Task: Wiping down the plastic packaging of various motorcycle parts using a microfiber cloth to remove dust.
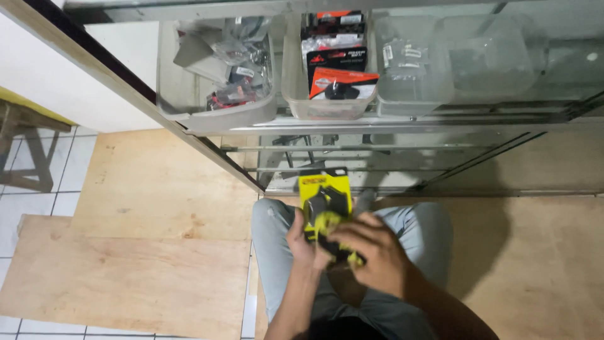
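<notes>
Over my knees I hold a stack of yellow and black blister packs [324, 200], each with a dark part behind clear plastic. My left hand [301, 240] grips the stack from the left side and below. My right hand [371, 250] closes over the lower end of the packs from the right, fingers curled across the front. The top pack stands out above both hands, pointing toward a glass display case [402, 119].
Clear plastic bins stand on the case's shelf: a left bin [189, 107] with bagged parts, a middle bin [296, 94] with red and black packs, a right bin [440, 94] with small bags. Plywood sheets [145, 252] cover the tiled floor. A wooden stool [28, 151] stands far left.
</notes>
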